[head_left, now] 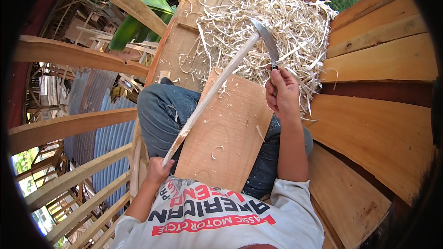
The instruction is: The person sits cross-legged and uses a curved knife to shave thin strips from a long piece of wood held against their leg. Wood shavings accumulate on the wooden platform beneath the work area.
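Observation:
My left hand (159,170) is closed around the near end of a long pale wooden stick (214,90), which slants up and away to the right. In my right hand (283,91) is a sickle (266,39) with a curved metal blade and a dark handle, gripped in a fist. Its blade arcs over the far end of the stick; whether the edge touches the wood I cannot tell. Under the stick, a flat wooden board (226,133) lies across my lap, with a few thin shavings on it.
Curled wood shavings (277,9) are heaped on the plank floor (184,60) ahead. Wooden boards (369,133) form a wall close on my right. Open wooden rails (74,127) run along my left, with corrugated metal sheets (110,138) beyond and a green leaf (138,23) by them.

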The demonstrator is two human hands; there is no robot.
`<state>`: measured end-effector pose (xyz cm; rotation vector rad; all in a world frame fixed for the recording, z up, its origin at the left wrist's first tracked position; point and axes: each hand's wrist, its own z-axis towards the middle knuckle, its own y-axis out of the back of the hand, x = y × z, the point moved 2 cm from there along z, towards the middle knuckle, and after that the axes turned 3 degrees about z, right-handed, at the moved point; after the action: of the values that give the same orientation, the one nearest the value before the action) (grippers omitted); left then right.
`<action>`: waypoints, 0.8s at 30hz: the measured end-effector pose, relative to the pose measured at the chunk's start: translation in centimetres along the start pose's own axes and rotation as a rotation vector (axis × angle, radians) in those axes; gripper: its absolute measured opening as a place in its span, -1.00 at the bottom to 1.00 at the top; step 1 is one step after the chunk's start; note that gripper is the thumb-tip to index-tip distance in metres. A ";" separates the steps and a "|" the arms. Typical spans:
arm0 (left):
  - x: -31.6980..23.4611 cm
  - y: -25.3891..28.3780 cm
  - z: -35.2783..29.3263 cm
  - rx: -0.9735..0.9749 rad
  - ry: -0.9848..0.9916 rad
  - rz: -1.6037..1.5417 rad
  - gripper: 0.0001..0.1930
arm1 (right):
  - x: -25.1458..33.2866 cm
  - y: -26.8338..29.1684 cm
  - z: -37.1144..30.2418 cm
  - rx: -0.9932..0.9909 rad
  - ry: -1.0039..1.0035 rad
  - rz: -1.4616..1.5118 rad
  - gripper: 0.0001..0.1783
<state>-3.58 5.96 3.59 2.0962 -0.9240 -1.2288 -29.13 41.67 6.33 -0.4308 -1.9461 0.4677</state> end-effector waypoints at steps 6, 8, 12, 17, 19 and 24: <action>-0.3 0.4 0.1 0.031 0.011 -0.017 -0.34 | 3.0 4.2 1.5 -0.329 0.337 0.126 -0.77; -0.1 0.3 0.0 0.054 0.028 -0.028 -0.34 | 2.9 3.5 0.1 -0.199 0.348 0.123 -0.74; -0.2 0.4 0.2 0.047 0.002 -0.008 -0.34 | 1.0 0.3 -1.2 0.322 -0.129 -0.174 -0.74; 0.0 0.0 0.1 -0.002 -0.013 0.021 -0.36 | 0.8 1.2 0.6 0.070 -0.096 -0.013 -0.75; -0.7 0.4 0.3 0.031 -0.003 0.002 -0.36 | 0.2 0.7 0.6 0.041 -0.090 0.021 -0.74; -0.8 0.5 0.4 0.057 0.019 -0.041 -0.35 | -0.4 -0.7 0.1 -0.061 0.008 -0.098 -0.73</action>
<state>-4.36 6.25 4.23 2.1779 -0.9224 -1.2134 -29.13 40.83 6.28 -0.3736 -1.9675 0.3431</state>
